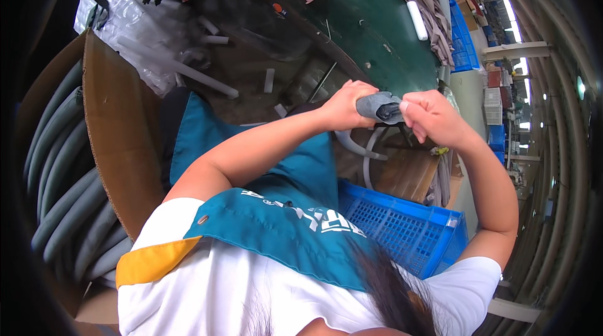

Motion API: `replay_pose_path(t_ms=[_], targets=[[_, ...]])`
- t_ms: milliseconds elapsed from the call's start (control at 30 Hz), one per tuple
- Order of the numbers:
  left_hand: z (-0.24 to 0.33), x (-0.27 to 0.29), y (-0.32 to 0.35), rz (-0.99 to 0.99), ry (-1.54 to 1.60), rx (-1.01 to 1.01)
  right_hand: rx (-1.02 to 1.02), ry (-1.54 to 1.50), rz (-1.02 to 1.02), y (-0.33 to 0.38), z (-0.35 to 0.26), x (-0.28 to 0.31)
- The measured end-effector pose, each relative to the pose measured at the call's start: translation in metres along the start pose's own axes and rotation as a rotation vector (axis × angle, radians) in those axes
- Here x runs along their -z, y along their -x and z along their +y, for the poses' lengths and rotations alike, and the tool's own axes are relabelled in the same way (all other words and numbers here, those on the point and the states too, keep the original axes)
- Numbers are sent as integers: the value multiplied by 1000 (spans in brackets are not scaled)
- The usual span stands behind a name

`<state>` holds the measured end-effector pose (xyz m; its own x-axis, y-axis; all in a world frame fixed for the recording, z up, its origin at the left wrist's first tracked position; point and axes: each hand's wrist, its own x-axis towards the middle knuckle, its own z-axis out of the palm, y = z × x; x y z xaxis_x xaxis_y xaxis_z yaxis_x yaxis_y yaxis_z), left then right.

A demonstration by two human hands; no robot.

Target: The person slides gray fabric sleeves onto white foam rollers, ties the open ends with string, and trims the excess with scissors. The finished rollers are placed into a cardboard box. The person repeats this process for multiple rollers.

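Apron [251, 220] nearest, teal; blue basket [405, 201] just beside, at right. Farther out, grey cloth [375, 106], bunched, held up: left hand [347, 107] wrapped round it, right hand [434, 117] pinched at its edge. Likely step: working the cloth's open end. Probably called for next: steady left hold, careful right-hand pull. Beyond, green worktop [383, 34], white tube [416, 21] on it.

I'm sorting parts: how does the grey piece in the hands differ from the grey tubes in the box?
The grey piece looks short and bunched; the grey tubes are long and curved. The left hand grips the grey piece, the right hand at its end; the grey tubes lie in the cardboard box. Both are greyish.
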<state>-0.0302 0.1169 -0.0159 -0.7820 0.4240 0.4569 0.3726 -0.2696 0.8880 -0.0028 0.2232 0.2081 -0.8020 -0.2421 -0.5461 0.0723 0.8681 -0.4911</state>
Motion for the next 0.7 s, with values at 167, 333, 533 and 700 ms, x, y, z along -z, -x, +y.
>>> replay_pose_path(t_ms=[167,333,533,700], targets=[[-3,3,-3,-14,-200,-16,-194,353,-49,3,-30,0],[8,1,-4,-37,-322,14,-236,335,-58,5,-12,-6],[31,-20,-7,27,-5,-80,-89,-44,-7,15,3,-24],[15,-34,-5,65,53,-149,-45,-97,-31,27,2,-24]])
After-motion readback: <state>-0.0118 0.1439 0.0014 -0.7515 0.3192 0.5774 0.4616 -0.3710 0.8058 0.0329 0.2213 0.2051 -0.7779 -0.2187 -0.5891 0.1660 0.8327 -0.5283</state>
